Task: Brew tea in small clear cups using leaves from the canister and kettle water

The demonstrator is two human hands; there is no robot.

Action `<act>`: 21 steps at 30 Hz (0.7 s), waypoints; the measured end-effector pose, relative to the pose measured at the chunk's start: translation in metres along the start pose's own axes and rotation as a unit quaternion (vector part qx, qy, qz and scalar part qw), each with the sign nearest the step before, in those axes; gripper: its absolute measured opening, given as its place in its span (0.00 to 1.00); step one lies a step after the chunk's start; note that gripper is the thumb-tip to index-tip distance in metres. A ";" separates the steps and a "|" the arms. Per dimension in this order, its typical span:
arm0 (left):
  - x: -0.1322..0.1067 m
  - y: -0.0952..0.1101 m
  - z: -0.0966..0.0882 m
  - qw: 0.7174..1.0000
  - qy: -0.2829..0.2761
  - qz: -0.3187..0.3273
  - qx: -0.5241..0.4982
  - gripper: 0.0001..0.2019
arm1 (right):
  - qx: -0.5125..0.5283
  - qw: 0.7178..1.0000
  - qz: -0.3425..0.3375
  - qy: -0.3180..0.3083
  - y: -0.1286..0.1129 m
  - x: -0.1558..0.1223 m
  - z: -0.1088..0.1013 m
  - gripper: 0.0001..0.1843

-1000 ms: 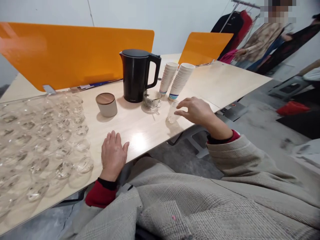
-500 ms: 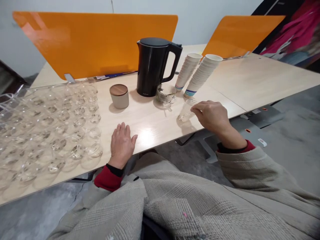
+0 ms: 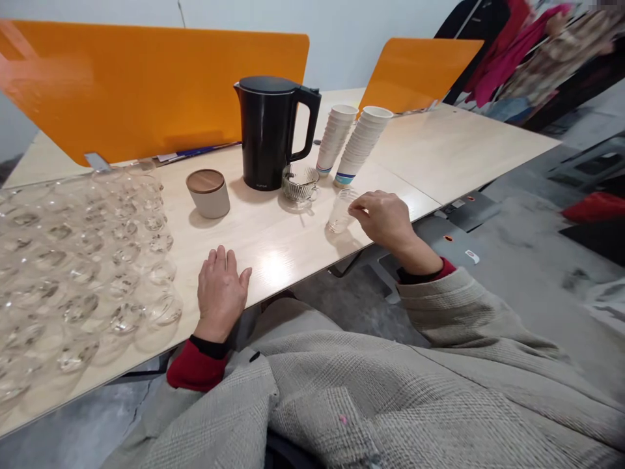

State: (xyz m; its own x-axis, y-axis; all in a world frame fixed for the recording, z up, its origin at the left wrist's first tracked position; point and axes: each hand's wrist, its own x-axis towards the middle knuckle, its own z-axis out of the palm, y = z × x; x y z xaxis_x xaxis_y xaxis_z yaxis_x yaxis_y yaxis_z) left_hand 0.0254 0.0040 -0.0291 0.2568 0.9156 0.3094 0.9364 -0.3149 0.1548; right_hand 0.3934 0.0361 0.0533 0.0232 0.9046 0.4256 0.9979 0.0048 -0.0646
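My left hand (image 3: 222, 290) lies flat near the table's front edge, fingers stretched out, holding nothing. To the right, my right hand (image 3: 385, 221) pinches at the upper rim of a clear ribbed cup (image 3: 336, 218), which stands upright on the table; it may be several nested cups. Just behind it sits a ribbed glass mug (image 3: 299, 185) on a clear saucer, with something dark inside. A black electric kettle (image 3: 266, 140) stands behind the mug. Between the kettle and the glassware on the left is a grey canister (image 3: 211, 202) with a wooden lid.
Many clear glasses (image 3: 81, 277) with dark bits in them fill the table's left side. Two leaning stacks of paper cups (image 3: 362, 146) stand behind my right hand. Orange dividers (image 3: 161, 91) line the back of the pale wooden table (image 3: 469, 143). Clothes hang at the far right.
The view has turned to the right, so everything on the table sits farther left in the picture. Both hands keep nearly the same places relative to the table and the clear cup.
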 end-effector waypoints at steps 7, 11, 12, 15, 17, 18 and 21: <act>0.000 -0.001 0.002 1.000 0.015 0.006 -0.006 0.29 | 0.022 0.999 0.017 0.026 0.001 -0.002 -0.005 0.10; 0.000 -0.002 0.004 1.000 0.020 0.006 -0.019 0.29 | 0.038 0.998 0.014 0.054 0.002 -0.003 -0.009 0.12; 0.000 -0.003 0.004 1.000 0.019 0.008 -0.020 0.29 | 0.040 0.997 0.015 0.059 0.002 -0.003 -0.012 0.13; 0.000 -0.003 0.003 1.000 0.017 0.009 -0.020 0.29 | 0.041 0.997 0.019 0.060 0.001 -0.003 -0.024 0.15; 0.001 -0.002 0.001 1.000 0.011 0.008 -0.018 0.29 | 0.040 0.997 0.019 0.060 -0.003 -0.005 -0.038 0.15; 0.001 -0.001 0.000 1.000 0.007 0.006 -0.016 0.29 | 0.040 0.997 0.019 0.066 -0.007 -0.007 -0.045 0.16; 0.000 0.000 -0.001 1.000 -0.006 0.001 -0.010 0.30 | 0.047 0.993 0.018 0.104 -0.024 -0.015 -0.068 0.17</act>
State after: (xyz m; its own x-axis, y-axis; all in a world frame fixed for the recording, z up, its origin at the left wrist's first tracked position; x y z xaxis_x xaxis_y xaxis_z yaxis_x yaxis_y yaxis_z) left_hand 0.0253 0.0037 -0.0277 0.2609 0.9179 0.2990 0.9309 -0.3212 0.1737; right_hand 0.3729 -0.0065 0.1095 0.0812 0.7976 0.5977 0.9862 0.0224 -0.1638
